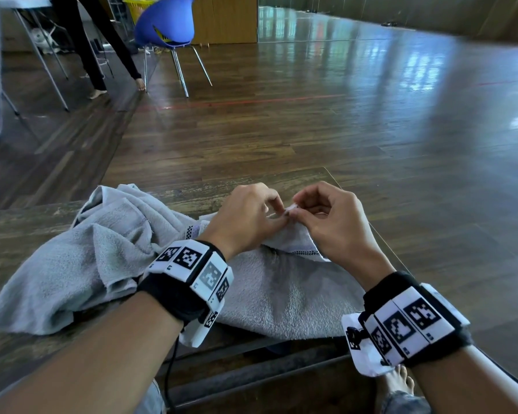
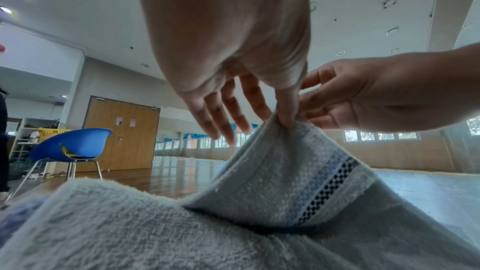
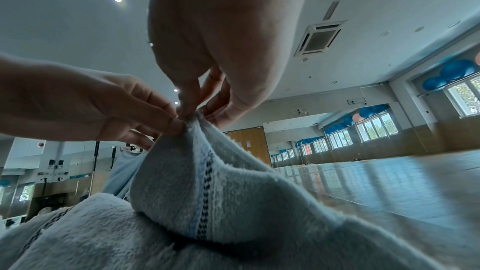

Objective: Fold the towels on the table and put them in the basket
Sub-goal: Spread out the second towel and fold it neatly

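A pale grey towel with a dark checkered border lies on the low wooden table. Both my hands meet at one raised corner of it. My left hand pinches that corner between thumb and forefinger, its other fingers stretched out loosely. My right hand pinches the same corner from the other side. More grey towel cloth lies crumpled to the left; whether it is a separate towel I cannot tell.
The table's right edge runs close beside my right wrist, with wooden floor beyond. Far off at the back left stand a blue chair, a yellow basket and a person's legs.
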Available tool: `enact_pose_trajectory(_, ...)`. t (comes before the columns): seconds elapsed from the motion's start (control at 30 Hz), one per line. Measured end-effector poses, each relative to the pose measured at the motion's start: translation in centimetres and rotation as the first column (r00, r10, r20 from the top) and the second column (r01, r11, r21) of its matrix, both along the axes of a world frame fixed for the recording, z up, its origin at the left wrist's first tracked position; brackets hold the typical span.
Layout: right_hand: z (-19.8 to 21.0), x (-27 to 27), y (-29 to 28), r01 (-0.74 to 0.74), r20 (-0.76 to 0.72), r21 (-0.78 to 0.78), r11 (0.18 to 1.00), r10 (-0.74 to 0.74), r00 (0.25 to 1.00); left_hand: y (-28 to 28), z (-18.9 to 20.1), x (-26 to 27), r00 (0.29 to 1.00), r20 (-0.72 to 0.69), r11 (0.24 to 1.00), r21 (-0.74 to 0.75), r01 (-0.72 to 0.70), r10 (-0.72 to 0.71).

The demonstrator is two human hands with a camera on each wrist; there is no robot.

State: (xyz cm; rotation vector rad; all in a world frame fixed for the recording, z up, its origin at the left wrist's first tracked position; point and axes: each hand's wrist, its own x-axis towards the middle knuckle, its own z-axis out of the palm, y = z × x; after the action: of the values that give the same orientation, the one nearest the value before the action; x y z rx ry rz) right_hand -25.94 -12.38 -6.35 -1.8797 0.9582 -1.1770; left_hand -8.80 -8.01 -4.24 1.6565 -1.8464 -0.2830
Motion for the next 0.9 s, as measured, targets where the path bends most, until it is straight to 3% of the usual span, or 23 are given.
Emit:
enact_pose_trajectory(0.17,0.5,-0.2,0.2,-0.051,0.051,-0.075,0.996,0.055,0.997,0.3,-0.1,0.3,0.988,-0.01,0.984,0.097,0.153,-0.152)
enact_pose_trajectory(0.27,1.3,-1.1,-0.5,0.036,0.158,-0.169,0.985,-0.009,0.987,0.1,0.2,1.2,0.989,-0.01,0.983,0.105,0.148,-0.148)
enact_pose_trajectory(0.4,1.8,-3.3,-2.1,0.198,0.251,-0.142,0.97,-0.158,0.955,-0.1,0.5,3.6,0.996,0.03,0.99,0.114,0.079,-0.083)
enact_pose_trajectory(0.73,0.4,-6.0,-3.7,0.434,0.141,-0.004,0.901,-0.429,0.892,0.6,-1.0,9.4,0.99,0.071,0.991,0.045,-0.127,0.124)
enact_pose_trajectory(0.9,-0.2,-6.3,-3.7,0.495,0.034,-0.024,0.869,-0.494,0.869,1.5,-1.0,10.9,0.976,0.035,0.977,-0.035,-0.211,0.213)
